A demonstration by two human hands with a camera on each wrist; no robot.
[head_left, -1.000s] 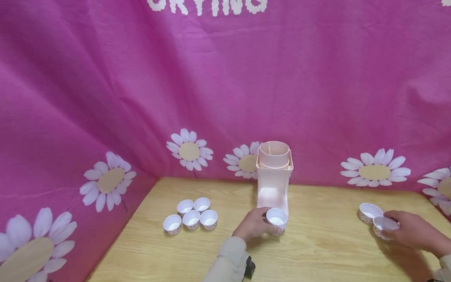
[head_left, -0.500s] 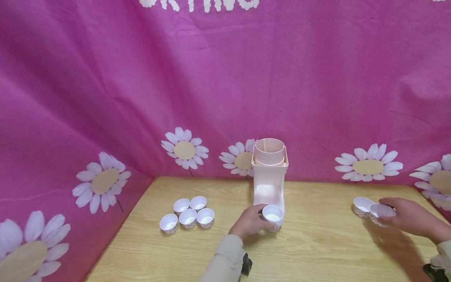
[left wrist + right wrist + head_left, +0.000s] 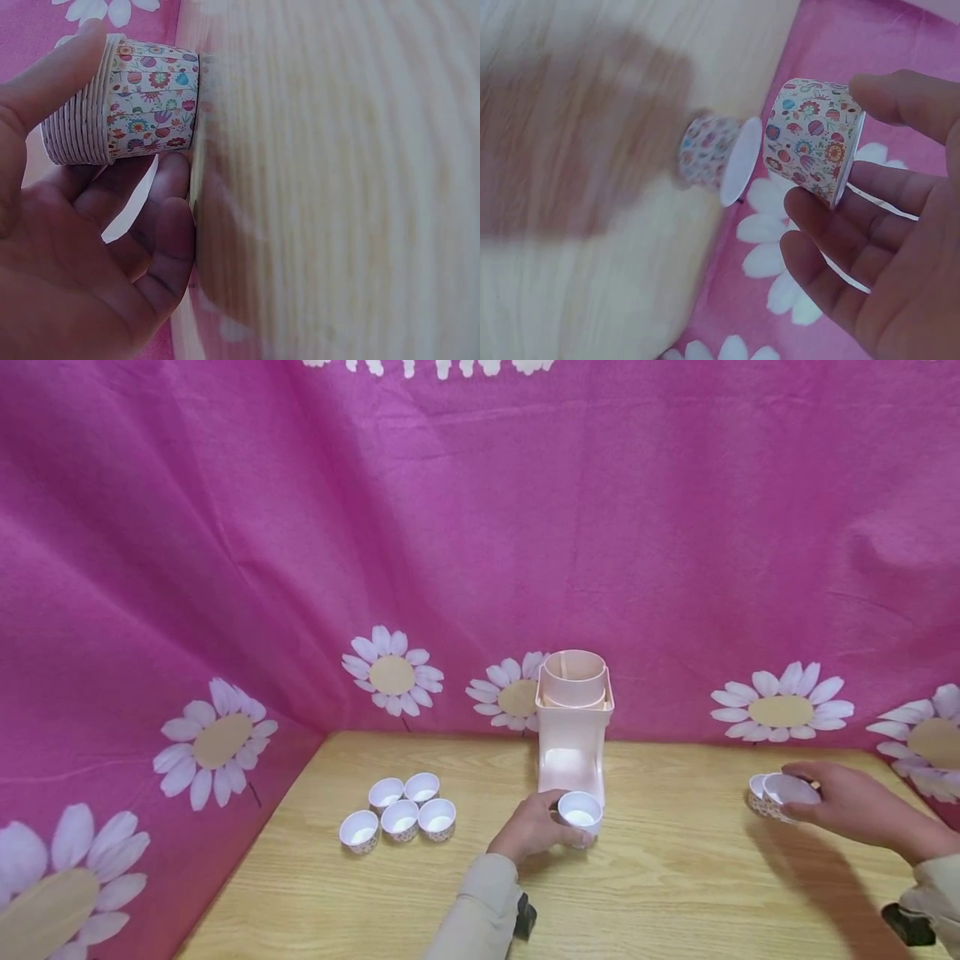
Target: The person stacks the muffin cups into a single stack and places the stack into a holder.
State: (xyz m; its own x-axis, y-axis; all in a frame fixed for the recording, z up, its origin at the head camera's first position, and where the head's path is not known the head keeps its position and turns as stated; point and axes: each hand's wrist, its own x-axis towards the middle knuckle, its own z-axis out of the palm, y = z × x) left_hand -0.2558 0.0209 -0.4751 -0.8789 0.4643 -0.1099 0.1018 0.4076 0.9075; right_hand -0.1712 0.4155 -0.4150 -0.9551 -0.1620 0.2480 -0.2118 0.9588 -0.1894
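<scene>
My left hand (image 3: 531, 832) grips a nested stack of flower-printed paper baking cups (image 3: 150, 101), upright on the wooden table (image 3: 645, 893). Its many rims show in the left wrist view. Right behind that stack stands a pale pink plastic holder (image 3: 574, 727) with a round, open top. Over on the right, a single paper baking cup (image 3: 810, 139) is pinched between the thumb and fingers of my right hand (image 3: 851, 802), raised off the wood. Another baking cup (image 3: 709, 154) stands on the table just beyond it, partly hidden by the held one in the head view.
Several separate baking cups (image 3: 400, 821) stand close together, upright, on the left part of the table. A magenta cloth (image 3: 660, 543) printed with daisies hangs along the back and left side.
My right hand has lifted its cup and moved it a little left and away, so it now overlaps the standing cup. The left hand stays on the stack. The head view has shifted slightly.
</scene>
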